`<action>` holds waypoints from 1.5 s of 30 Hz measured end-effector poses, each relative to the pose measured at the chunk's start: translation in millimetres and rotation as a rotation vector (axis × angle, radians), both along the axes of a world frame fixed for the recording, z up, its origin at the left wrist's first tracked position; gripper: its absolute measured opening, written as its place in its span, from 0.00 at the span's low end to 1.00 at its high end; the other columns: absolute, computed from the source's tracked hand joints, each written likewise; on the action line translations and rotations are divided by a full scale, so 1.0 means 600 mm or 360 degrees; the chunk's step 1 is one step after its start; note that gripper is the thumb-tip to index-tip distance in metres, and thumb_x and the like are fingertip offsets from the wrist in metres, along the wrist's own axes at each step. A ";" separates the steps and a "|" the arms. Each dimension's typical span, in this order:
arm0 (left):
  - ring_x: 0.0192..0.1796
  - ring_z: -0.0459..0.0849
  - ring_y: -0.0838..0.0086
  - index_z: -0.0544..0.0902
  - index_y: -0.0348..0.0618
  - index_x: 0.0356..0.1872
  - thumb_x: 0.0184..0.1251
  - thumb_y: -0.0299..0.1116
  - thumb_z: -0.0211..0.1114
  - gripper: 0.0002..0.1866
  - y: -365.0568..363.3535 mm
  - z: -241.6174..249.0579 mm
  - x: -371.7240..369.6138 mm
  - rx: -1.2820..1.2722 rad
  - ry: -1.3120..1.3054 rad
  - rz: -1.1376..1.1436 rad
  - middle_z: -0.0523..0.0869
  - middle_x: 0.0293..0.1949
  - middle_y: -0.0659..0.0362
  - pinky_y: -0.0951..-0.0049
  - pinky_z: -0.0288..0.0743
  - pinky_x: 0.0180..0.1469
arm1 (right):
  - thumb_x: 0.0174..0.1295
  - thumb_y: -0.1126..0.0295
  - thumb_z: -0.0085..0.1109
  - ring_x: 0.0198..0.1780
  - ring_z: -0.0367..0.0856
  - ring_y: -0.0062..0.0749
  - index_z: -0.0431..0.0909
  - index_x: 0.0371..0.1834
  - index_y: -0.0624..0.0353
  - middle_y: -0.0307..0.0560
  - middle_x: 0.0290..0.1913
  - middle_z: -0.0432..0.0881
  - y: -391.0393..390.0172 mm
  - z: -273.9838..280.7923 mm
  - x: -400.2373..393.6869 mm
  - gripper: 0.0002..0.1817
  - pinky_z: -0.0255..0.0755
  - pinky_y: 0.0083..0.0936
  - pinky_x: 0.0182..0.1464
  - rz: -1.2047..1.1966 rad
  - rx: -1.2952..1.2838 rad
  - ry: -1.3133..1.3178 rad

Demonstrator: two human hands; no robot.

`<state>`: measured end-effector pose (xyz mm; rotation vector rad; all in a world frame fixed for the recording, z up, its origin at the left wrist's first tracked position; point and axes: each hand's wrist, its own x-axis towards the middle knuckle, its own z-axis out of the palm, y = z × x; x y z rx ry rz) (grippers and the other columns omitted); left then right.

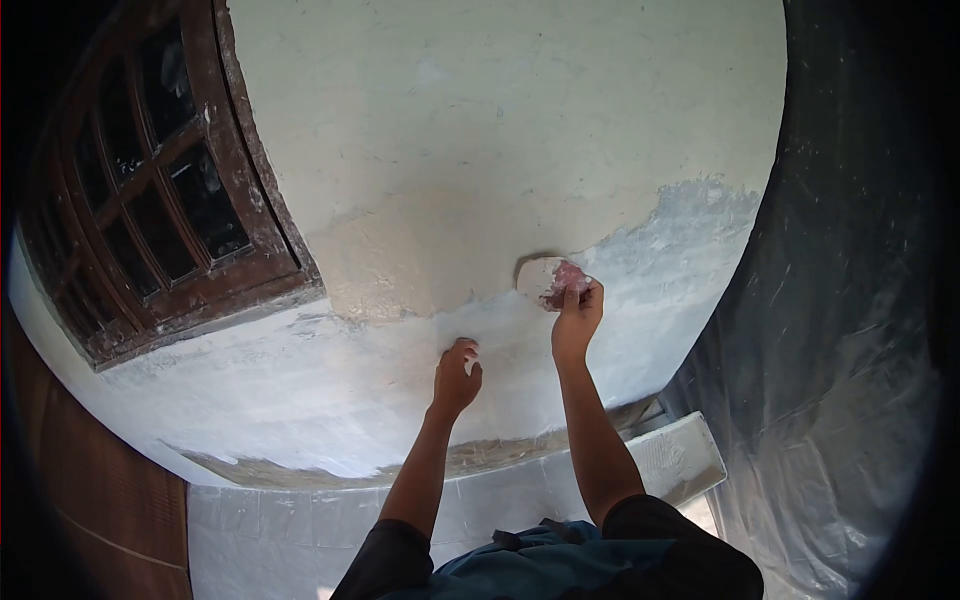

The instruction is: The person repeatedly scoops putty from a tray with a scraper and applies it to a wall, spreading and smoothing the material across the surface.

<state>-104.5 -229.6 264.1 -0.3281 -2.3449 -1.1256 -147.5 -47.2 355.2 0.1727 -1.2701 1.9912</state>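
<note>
My right hand [578, 318] grips a flat, rounded scraper [540, 280], pale with a reddish patch, held against the wall [480, 120]. To its lower left, my left hand [458, 378] is near the wall with its fingers curled and a gap between thumb and fingers; a small pale bit shows at the fingertips, too small to name. Around the hands the wall changes from cream above to whitish-grey coating [330, 400] below, with a ragged edge between them.
A brown wooden window [190, 200] with dark panes is at the upper left. Transparent plastic sheeting [800, 430] hangs at the right. Grey tiles [300, 530] run below the wall, with a pale ledge [680, 460] at the lower right. Brown panelling [100, 480] stands at the lower left.
</note>
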 end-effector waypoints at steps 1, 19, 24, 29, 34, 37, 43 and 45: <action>0.42 0.79 0.61 0.72 0.43 0.44 0.49 0.20 0.59 0.18 0.001 -0.003 -0.002 -0.0007 -0.0007 -0.0010 0.80 0.38 0.55 0.65 0.74 0.46 | 0.62 0.82 0.47 0.37 0.73 0.22 0.69 0.46 0.67 0.43 0.37 0.75 -0.025 0.000 0.003 0.10 0.69 0.20 0.43 0.0074 0.0115 0.0005; 0.44 0.78 0.65 0.71 0.42 0.47 0.49 0.19 0.61 0.21 -0.005 -0.001 0.003 -0.0098 0.0008 -0.0022 0.78 0.38 0.55 0.68 0.72 0.47 | 0.60 0.81 0.46 0.36 0.71 0.24 0.69 0.45 0.66 0.44 0.35 0.74 -0.042 -0.001 -0.017 0.10 0.68 0.20 0.42 -0.0096 -0.0087 -0.0167; 0.44 0.78 0.65 0.71 0.42 0.47 0.49 0.19 0.61 0.21 -0.004 -0.004 0.001 -0.0066 -0.0039 -0.0032 0.78 0.40 0.55 0.68 0.72 0.47 | 0.63 0.80 0.46 0.34 0.73 0.23 0.68 0.45 0.67 0.44 0.34 0.76 -0.053 0.011 0.021 0.08 0.69 0.20 0.39 0.0062 0.0109 -0.0012; 0.44 0.78 0.64 0.71 0.42 0.48 0.50 0.19 0.61 0.21 -0.005 -0.004 0.001 -0.0071 -0.0020 -0.0042 0.78 0.40 0.55 0.68 0.72 0.47 | 0.59 0.82 0.47 0.33 0.73 0.26 0.69 0.46 0.68 0.48 0.32 0.76 -0.096 0.039 0.002 0.12 0.68 0.20 0.37 -0.0083 0.0561 0.0105; 0.45 0.78 0.64 0.71 0.42 0.48 0.50 0.20 0.61 0.21 -0.005 0.001 0.003 -0.0098 -0.0058 -0.0026 0.78 0.40 0.55 0.67 0.72 0.47 | 0.60 0.83 0.45 0.33 0.73 0.24 0.68 0.47 0.69 0.45 0.34 0.75 -0.044 0.050 0.015 0.11 0.71 0.21 0.38 -0.0016 -0.0133 -0.0113; 0.44 0.78 0.63 0.71 0.42 0.47 0.50 0.20 0.61 0.21 -0.002 -0.003 0.002 -0.0137 -0.0016 0.0020 0.78 0.39 0.55 0.66 0.72 0.47 | 0.60 0.80 0.47 0.34 0.73 0.24 0.69 0.45 0.67 0.45 0.33 0.75 -0.092 0.049 0.023 0.11 0.70 0.21 0.39 -0.0088 0.0274 0.0070; 0.43 0.78 0.62 0.71 0.43 0.48 0.49 0.21 0.62 0.21 -0.008 -0.004 0.000 -0.0132 -0.0001 0.0002 0.78 0.39 0.54 0.66 0.72 0.47 | 0.61 0.80 0.46 0.33 0.72 0.21 0.68 0.43 0.66 0.43 0.33 0.74 -0.097 0.030 0.015 0.08 0.69 0.20 0.35 0.0018 -0.0165 -0.0256; 0.45 0.77 0.59 0.71 0.44 0.47 0.48 0.21 0.61 0.21 -0.003 -0.005 0.001 -0.0113 -0.0039 0.0027 0.79 0.39 0.54 0.62 0.72 0.48 | 0.62 0.80 0.46 0.34 0.72 0.21 0.68 0.43 0.66 0.43 0.33 0.74 -0.101 0.038 0.024 0.07 0.68 0.20 0.36 0.0060 -0.0233 -0.0169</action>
